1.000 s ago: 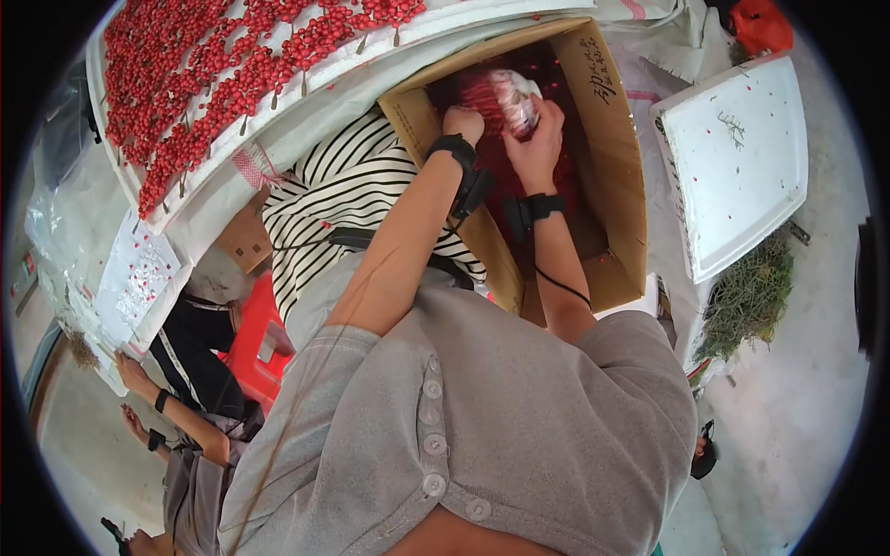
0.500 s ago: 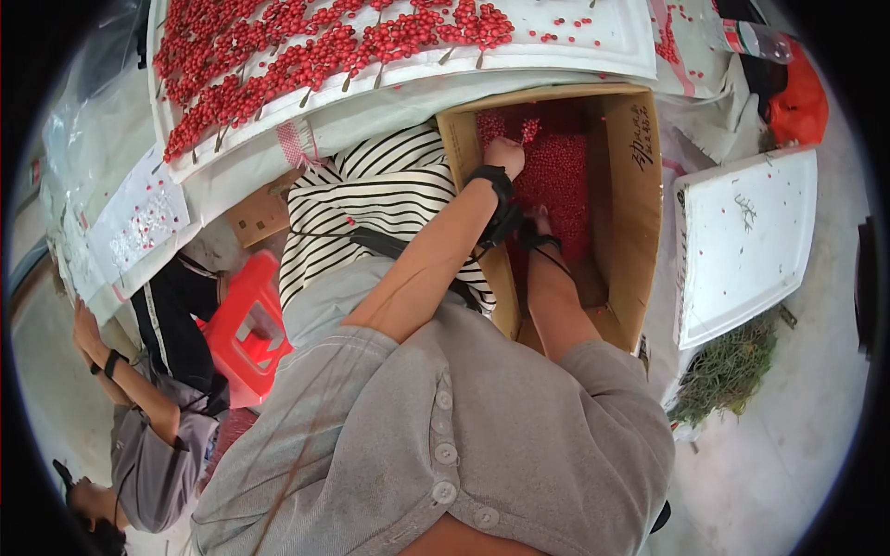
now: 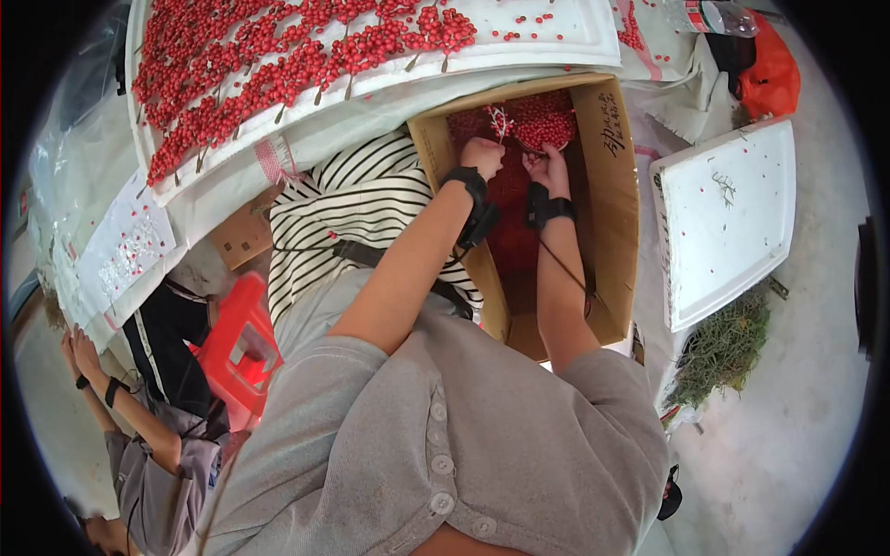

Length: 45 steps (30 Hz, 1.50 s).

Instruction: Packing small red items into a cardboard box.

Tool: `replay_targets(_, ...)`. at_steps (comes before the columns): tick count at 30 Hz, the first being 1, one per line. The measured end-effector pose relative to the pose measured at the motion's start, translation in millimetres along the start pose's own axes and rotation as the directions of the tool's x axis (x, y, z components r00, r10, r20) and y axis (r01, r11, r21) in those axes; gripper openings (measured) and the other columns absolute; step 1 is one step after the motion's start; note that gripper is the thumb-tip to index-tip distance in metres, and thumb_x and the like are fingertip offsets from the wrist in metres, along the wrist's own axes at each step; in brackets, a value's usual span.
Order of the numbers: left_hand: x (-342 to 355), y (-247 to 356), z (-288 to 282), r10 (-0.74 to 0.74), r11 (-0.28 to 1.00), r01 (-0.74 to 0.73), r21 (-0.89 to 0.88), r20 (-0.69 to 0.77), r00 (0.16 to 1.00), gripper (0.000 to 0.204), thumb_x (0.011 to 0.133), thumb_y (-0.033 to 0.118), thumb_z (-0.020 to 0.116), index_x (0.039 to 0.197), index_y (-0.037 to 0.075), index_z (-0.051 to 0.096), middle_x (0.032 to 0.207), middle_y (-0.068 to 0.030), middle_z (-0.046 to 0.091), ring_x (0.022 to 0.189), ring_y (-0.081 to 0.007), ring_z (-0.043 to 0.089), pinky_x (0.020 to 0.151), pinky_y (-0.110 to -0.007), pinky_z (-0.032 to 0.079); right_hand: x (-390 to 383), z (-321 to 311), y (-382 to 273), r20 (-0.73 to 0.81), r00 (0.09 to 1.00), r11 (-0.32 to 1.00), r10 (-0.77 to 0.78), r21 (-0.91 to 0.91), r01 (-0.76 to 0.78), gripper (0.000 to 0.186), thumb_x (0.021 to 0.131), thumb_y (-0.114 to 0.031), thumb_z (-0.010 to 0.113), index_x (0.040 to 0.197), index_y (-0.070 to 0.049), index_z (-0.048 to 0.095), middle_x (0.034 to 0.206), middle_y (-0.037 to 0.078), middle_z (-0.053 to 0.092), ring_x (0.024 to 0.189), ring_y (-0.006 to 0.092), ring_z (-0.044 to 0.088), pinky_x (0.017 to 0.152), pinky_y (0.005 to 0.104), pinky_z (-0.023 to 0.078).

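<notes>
Inside a deep cardboard box [image 3: 612, 199] on the right of my lap, both my hands are at work. My left hand [image 3: 482, 157] is closed around a small sprig [image 3: 500, 122] with pale stems and a few red berries, its tip pointing away from me. Close beside it, my right hand [image 3: 549, 169] is closed at the near edge of a rounded mass of red berries [image 3: 547, 128]. Whether a bowl or only stems hold that mass together, I cannot tell. Dark red material [image 3: 510, 227] lines the box floor.
Across the far table, a white foam tray [image 3: 556, 56] holds many red berry sprigs [image 3: 306, 46]. A white foam lid [image 3: 728, 218] leans right of the box, above green stems [image 3: 723, 357]. At left are a red plastic stool [image 3: 243, 347] and another person [image 3: 158, 454].
My right hand has moved farther into the box, and the rounded berry mass is now at its fingers. My left hand still grips the sprig. The view has shifted slightly.
</notes>
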<state>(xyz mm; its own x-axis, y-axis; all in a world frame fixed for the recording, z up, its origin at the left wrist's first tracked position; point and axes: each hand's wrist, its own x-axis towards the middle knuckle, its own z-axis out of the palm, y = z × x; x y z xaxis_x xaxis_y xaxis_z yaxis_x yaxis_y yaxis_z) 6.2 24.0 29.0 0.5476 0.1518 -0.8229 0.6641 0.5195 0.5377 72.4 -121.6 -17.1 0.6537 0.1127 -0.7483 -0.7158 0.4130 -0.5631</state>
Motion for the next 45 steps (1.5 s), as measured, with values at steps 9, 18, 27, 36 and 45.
replay_targets(9,-9.5,-0.7,-5.9,-0.087,0.985,0.077,0.156,0.061,0.994,0.010,0.069,0.013,0.050,0.078,0.008,0.048,0.067,-0.0020,0.048,0.056,-0.0117,0.047,0.047,-0.025,0.040,-74.7,26.1,16.4,0.143,0.679,0.604,-0.720,-0.352,0.715,0.052,0.061,-0.003,0.056,0.107,-0.004,0.031,0.095,0.007,0.039,0.084,0.0166,0.041,0.071,0.0279,0.036)
replay_targets(18,1.2,-11.4,-3.0,0.049,0.987,-0.057,0.149,0.059,0.997,0.012,0.064,0.013,0.049,0.063,0.001,0.052,0.056,-0.0087,0.050,0.049,-0.0169,0.049,0.039,-0.027,0.037,-104.6,9.0,0.8,0.427,0.488,-0.064,-0.761,-0.799,0.598,0.059,0.053,-0.005,0.061,0.105,-0.003,0.033,0.096,0.013,0.039,0.091,0.0245,0.039,0.078,0.0314,0.033)
replay_targets(27,1.5,-13.4,-9.3,0.016,0.988,-0.025,0.154,0.057,0.998,0.006,0.061,0.011,0.052,0.057,0.007,0.048,0.049,-0.0034,0.047,0.041,-0.0140,0.044,0.038,-0.026,0.035,-15.1,-149.6,86.5,-0.117,0.920,0.912,0.374,-0.131,-0.388,0.040,0.066,-0.008,0.049,0.102,-0.003,0.033,0.093,0.011,0.047,0.089,0.0226,0.045,0.076,0.0380,0.037)
replay_targets(36,43.3,-40.5,-13.9,0.256,0.941,-0.266,0.210,0.073,0.964,0.006,0.067,0.007,0.049,0.062,0.008,0.046,0.050,-0.0027,0.046,0.040,-0.0116,0.044,0.031,-0.022,0.031,-6.4,-115.4,92.0,-0.212,0.976,0.987,-0.052,-0.157,0.019,0.048,0.064,0.007,0.033,0.110,-0.006,0.027,0.099,0.012,0.040,0.081,0.0275,0.047,0.063,0.0395,0.044)
replay_targets(45,12.1,-15.3,-5.5,0.149,0.988,-0.142,0.061,-0.119,0.982,0.016,0.063,0.003,0.042,0.049,-0.004,0.045,0.048,-0.0136,0.048,0.044,-0.0203,0.050,0.038,-0.030,0.037,5.0,-80.0,89.7,-0.095,0.975,0.960,0.201,-0.177,-0.216,0.043,0.070,-0.017,0.042,0.110,-0.007,0.029,0.095,0.011,0.044,0.075,0.0231,0.047,0.072,0.0344,0.040)
